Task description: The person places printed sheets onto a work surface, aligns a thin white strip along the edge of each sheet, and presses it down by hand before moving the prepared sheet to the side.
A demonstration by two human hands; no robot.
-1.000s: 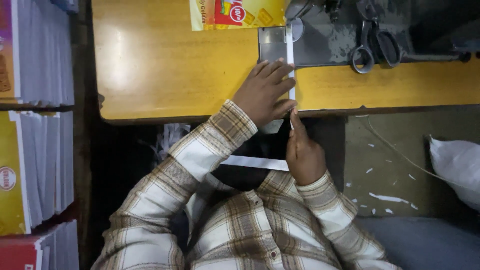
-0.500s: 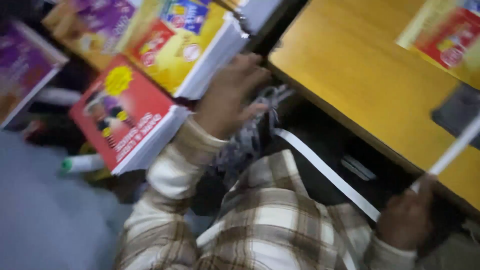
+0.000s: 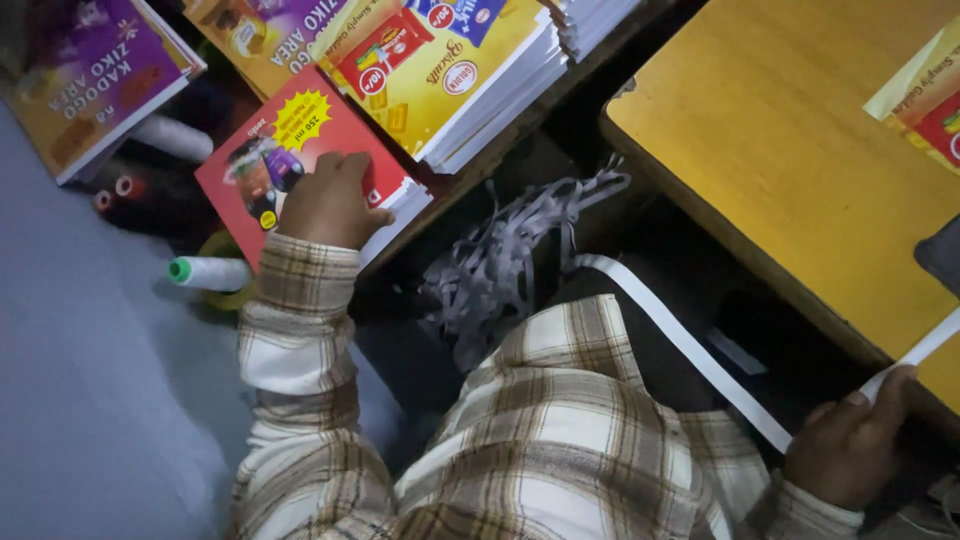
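Note:
My left hand (image 3: pixel 325 200) lies on top of a stack of red printed sheets (image 3: pixel 262 140) at the left, fingers spread on the top sheet and thumb near its right edge. It lifts nothing. My right hand (image 3: pixel 848 450) is at the lower right, just below the edge of the yellow wooden table (image 3: pixel 780 150). It is closed on a long white strip (image 3: pixel 690 350) that runs from my lap through the fingers and up toward the table. My plaid sleeves and shirt fill the bottom middle.
Stacks of yellow printed sheets (image 3: pixel 450 70) and purple ones (image 3: pixel 80 80) lie beside the red stack. A bundle of grey shredded strips (image 3: pixel 500 270) hangs under the table's corner. White thread cones (image 3: pixel 205 272) lie on the floor at the left. A yellow-red sheet (image 3: pixel 925 95) rests on the table.
The view swung left from the table to the stacks. My left hand left the table and came down on the red stack. My right hand stayed low with the white strip in it.

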